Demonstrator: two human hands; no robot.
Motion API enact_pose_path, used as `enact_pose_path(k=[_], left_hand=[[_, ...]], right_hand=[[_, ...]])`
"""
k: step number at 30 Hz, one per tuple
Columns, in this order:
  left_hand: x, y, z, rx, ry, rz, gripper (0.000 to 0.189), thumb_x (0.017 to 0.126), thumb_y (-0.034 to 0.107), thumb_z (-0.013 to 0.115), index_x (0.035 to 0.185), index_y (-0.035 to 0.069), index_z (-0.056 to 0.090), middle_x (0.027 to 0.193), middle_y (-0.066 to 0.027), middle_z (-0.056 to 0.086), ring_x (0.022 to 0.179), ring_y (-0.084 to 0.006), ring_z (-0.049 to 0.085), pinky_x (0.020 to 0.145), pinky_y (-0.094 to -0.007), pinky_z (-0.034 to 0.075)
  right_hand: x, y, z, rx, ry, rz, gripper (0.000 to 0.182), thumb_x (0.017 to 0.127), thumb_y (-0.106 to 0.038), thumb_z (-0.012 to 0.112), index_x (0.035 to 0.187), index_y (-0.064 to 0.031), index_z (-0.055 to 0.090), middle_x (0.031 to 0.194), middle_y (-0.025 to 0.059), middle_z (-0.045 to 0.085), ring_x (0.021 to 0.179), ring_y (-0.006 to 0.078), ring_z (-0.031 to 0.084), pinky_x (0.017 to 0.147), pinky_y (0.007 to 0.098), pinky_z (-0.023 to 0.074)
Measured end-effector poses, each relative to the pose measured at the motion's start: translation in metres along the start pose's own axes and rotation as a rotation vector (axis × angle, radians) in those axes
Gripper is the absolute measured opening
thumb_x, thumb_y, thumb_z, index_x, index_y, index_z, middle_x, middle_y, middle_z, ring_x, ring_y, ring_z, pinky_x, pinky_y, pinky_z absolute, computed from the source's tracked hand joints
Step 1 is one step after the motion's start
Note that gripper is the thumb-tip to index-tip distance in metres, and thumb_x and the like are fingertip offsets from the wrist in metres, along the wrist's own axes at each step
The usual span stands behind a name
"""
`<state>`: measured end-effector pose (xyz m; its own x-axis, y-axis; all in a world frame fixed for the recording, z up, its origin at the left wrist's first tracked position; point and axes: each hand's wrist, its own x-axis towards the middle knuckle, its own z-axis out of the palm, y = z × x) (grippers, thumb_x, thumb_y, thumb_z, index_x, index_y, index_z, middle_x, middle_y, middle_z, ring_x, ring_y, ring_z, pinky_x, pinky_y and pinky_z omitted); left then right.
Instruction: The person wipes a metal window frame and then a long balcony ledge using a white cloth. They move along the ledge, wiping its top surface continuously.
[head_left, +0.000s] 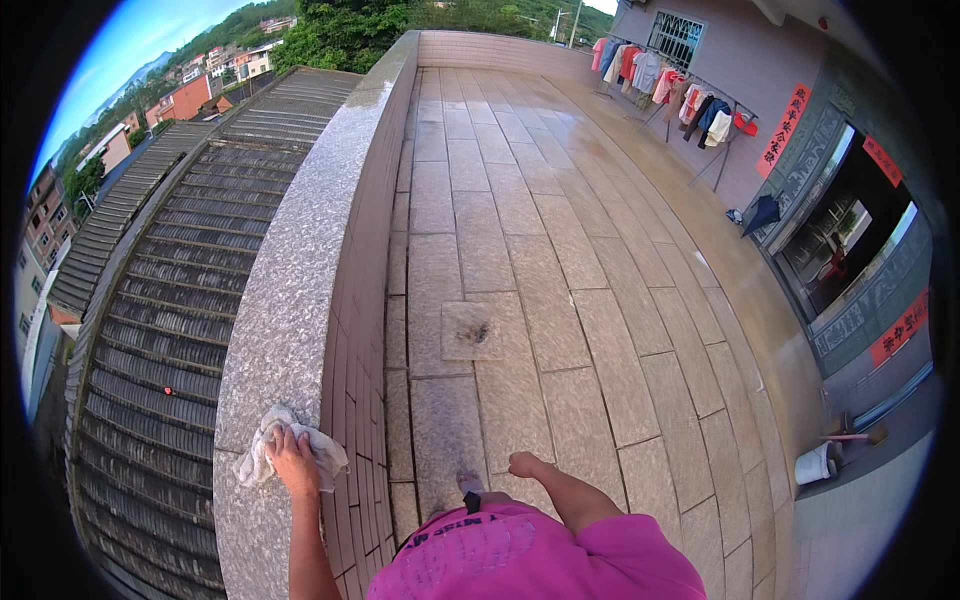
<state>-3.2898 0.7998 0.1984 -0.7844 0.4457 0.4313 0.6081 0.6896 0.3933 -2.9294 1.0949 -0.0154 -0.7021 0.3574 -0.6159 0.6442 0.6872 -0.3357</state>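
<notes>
My left hand (293, 459) presses a crumpled white cloth (328, 454) onto the granite top of the parapet wall (289, 255). Part of the cloth hangs over the wall's inner edge, against the pink tiled side (360, 300). My right hand (525, 464) is held in front of my body above the stone paving, with its fingers curled in. Nothing shows in it. The paving (525, 330) runs along the wall, and a square slab with a dark stain (471, 331) lies ahead of me.
Left of the wall, a tiled roof (187, 247) lies below. Clothes on a drying rack (660, 79) stand along the house at the far right. Nearer are a dark umbrella (763, 214), an open doorway (840, 232) and a white bucket (817, 460). Parts of the far paving look wet.
</notes>
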Motion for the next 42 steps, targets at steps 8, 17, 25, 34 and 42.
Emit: enact_pose_path(k=[8,17,25,34,42], left_hand=[[0.053,-0.011,0.028,0.265,-0.004,0.006,0.031,0.081,0.022,0.062,0.104,0.001,0.064,0.119,-0.0171,0.057,0.102,-0.0380,0.051,0.086,-0.0455,0.043],[-0.038,-0.051,-0.065,0.531,-0.139,-0.286,0.033,0.084,0.026,0.058,0.106,0.003,0.065,0.119,-0.0106,0.059,0.100,-0.0328,0.053,0.080,-0.0446,0.046],[-0.115,-0.127,-0.128,0.812,-0.053,-0.774,0.031,0.086,0.028,0.053,0.089,0.000,0.067,0.090,-0.0163,0.065,0.084,-0.0353,0.058,0.074,-0.0421,0.047],[-0.034,-0.041,-0.044,0.406,0.097,-0.401,0.020,0.078,0.017,0.062,0.069,0.000,0.062,0.075,-0.0188,0.063,0.079,-0.0335,0.057,0.075,-0.0412,0.044],[0.031,0.051,0.038,0.062,0.022,0.057,0.019,0.076,0.019,0.065,0.082,0.002,0.061,0.090,-0.0155,0.058,0.084,-0.0316,0.052,0.076,-0.0378,0.045]], right_hand=[[-0.007,0.002,0.039,0.028,-0.021,-0.037,0.030,0.074,-0.024,0.058,0.089,0.0008,0.066,0.096,0.0242,0.063,0.094,0.0385,0.060,0.083,0.0435,0.0475],[0.006,-0.012,0.017,0.050,-0.069,-0.042,0.031,0.077,-0.023,0.055,0.094,0.0004,0.066,0.099,0.0240,0.063,0.097,0.0384,0.060,0.084,0.0439,0.0476],[0.012,-0.041,-0.030,0.010,-0.067,-0.136,0.030,0.077,-0.022,0.053,0.092,0.0004,0.067,0.103,0.0243,0.062,0.098,0.0372,0.060,0.084,0.0437,0.0480],[0.012,-0.012,-0.012,0.060,-0.059,-0.076,0.038,0.075,-0.026,0.058,0.105,-0.0023,0.065,0.104,0.0197,0.064,0.099,0.0356,0.060,0.088,0.0398,0.0480],[0.026,0.042,0.012,0.052,-0.035,-0.143,0.040,0.076,-0.024,0.063,0.104,0.0041,0.062,0.080,0.0177,0.067,0.066,0.0242,0.067,0.066,0.0356,0.0525]])
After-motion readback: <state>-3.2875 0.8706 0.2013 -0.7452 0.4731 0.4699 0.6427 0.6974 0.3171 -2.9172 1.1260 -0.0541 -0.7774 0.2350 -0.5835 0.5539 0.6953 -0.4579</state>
